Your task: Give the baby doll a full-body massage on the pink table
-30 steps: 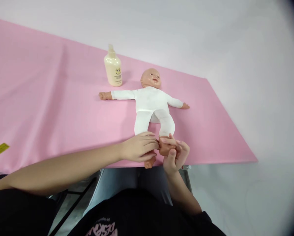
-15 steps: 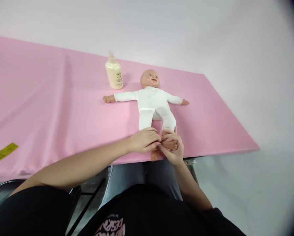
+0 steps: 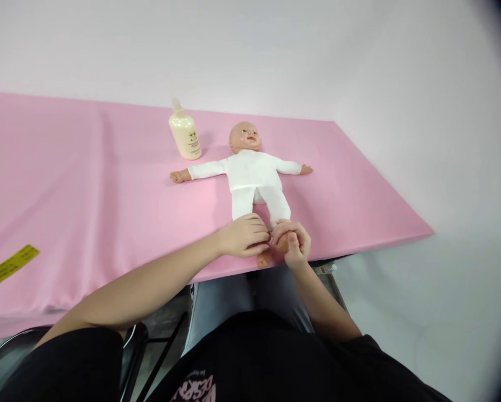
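A baby doll in a white cloth suit lies on its back, arms spread, its feet towards me at the table's front edge. My left hand curls over the doll's lower leg on the left, and that leg's bare foot pokes out beneath it. Fingers and thumb of my right hand wrap round the other foot, which is partly hidden. The fingertips of both hands come close together between the legs. Beyond the doll's outstretched arm stands a cream-coloured pump bottle.
A pink cloth covers the table, with folds on the left. A yellow strip with print lies at the far left. Dark chairs stand below the front edge, and a white wall rises behind.
My right hand has turned over the doll's foot, its thumb now lying on the near side, and the foot is more covered. My left hand stays on the other leg. The view has shifted slightly.
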`<action>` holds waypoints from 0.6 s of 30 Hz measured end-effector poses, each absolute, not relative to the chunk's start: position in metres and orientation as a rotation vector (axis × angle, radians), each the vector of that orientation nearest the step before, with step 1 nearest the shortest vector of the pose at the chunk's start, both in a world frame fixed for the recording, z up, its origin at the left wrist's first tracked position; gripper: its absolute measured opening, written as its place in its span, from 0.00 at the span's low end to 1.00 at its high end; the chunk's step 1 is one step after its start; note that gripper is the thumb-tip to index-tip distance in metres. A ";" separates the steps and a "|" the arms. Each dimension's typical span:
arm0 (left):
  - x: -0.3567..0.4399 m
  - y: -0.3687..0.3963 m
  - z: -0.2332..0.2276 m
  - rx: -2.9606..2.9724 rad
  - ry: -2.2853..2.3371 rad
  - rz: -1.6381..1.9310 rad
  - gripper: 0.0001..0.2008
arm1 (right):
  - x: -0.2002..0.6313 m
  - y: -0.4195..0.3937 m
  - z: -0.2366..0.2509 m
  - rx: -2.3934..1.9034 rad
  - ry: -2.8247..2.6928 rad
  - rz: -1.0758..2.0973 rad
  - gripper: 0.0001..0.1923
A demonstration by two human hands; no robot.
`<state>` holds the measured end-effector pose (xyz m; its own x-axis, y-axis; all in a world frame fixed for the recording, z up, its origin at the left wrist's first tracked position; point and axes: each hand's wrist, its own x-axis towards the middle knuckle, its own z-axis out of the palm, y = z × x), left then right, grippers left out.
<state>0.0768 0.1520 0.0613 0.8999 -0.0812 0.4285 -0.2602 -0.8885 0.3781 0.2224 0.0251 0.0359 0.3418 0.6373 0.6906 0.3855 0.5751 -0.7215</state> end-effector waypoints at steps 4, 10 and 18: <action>0.078 0.150 0.057 2.704 -0.407 0.550 0.16 | 0.219 0.030 0.041 -0.989 -1.215 0.254 0.26; 0.075 0.147 0.050 2.766 -0.496 0.665 0.13 | 0.216 0.027 0.045 -1.000 -1.226 0.402 0.16; 0.075 0.141 0.051 2.708 -0.527 0.652 0.11 | 0.221 0.025 0.048 -1.093 -1.363 0.351 0.14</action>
<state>0.0751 0.1405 0.0513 0.8293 -0.2772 0.4853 -0.4163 -0.8857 0.2054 0.2214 0.0253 0.0482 0.2455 0.7600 0.6017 0.3751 0.4979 -0.7819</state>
